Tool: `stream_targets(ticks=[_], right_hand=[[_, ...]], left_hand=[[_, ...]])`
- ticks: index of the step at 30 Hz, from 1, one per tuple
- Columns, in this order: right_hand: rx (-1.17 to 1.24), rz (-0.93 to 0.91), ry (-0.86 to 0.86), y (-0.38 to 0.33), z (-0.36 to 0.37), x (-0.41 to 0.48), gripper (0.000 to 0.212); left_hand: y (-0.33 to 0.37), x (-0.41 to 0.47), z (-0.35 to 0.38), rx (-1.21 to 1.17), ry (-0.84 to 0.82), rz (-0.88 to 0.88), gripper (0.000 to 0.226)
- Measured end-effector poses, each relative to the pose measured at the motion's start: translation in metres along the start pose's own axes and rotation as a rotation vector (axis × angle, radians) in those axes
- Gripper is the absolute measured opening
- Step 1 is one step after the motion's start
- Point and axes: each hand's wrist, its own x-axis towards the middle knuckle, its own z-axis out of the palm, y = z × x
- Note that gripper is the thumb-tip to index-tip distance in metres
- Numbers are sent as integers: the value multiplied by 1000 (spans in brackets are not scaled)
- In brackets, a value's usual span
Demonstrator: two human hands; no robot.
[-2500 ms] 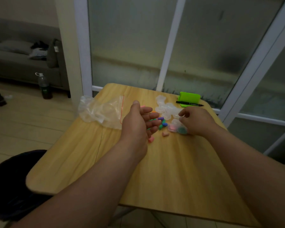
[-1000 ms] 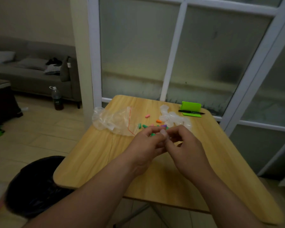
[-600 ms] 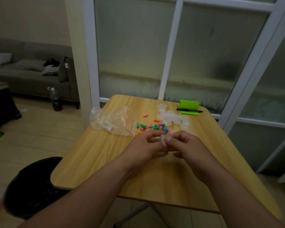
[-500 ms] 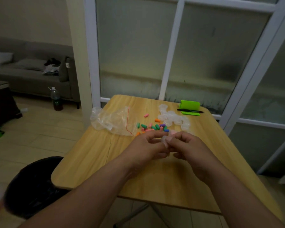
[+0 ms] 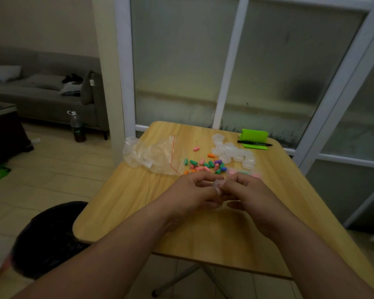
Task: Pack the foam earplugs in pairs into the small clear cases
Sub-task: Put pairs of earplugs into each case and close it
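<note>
My left hand (image 5: 194, 190) and my right hand (image 5: 246, 193) meet over the middle of the wooden table (image 5: 203, 229), both pinching one small clear case (image 5: 217, 186) between their fingertips. What is inside the case is hidden by my fingers. Just beyond my hands lies a loose heap of foam earplugs (image 5: 207, 164) in green, pink, orange and purple. Behind those sits a cluster of empty clear cases (image 5: 233, 154). A few cases with pink and green plugs inside (image 5: 244, 173) lie right behind my right hand.
An open clear zip bag (image 5: 153, 154) lies at the table's left. A green holder (image 5: 254, 135) and a black pen (image 5: 255, 144) sit at the far right corner. A black bin bag (image 5: 50, 236) stands left of the table; glass panels rise behind it.
My hands came away from the plug heap and joined nearer me on one clear case. Over the last half second they have barely moved.
</note>
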Motion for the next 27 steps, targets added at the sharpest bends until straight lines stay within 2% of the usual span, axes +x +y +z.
stream_targets(ticks=[4, 9, 13, 15, 18, 20, 24, 27], right_hand=[[-4, -30, 47, 1, 5, 3, 26], [49, -6, 75, 5, 7, 10, 10], [86, 39, 130, 7, 6, 16, 22], [-40, 9, 186, 8, 8, 18, 18], [-362, -136, 252, 14, 9, 24, 15], [-423, -205, 232, 12, 7, 28, 15], [-360, -249, 98, 1, 5, 26, 19], [-348, -267, 3, -3, 12, 27, 18]], left_hand=[[1, -1, -3, -50, -10, -15, 29], [4, 0, -6, -172, 21, -55, 27], [5, 3, -9, -278, 66, -99, 29], [4, 4, -10, -288, 94, -105, 29], [1, 1, -8, -329, 106, -132, 32], [-4, -2, -6, -369, 66, -181, 41], [-13, -5, -3, -371, -117, -217, 53], [-14, -4, -4, -329, -70, -232, 46]])
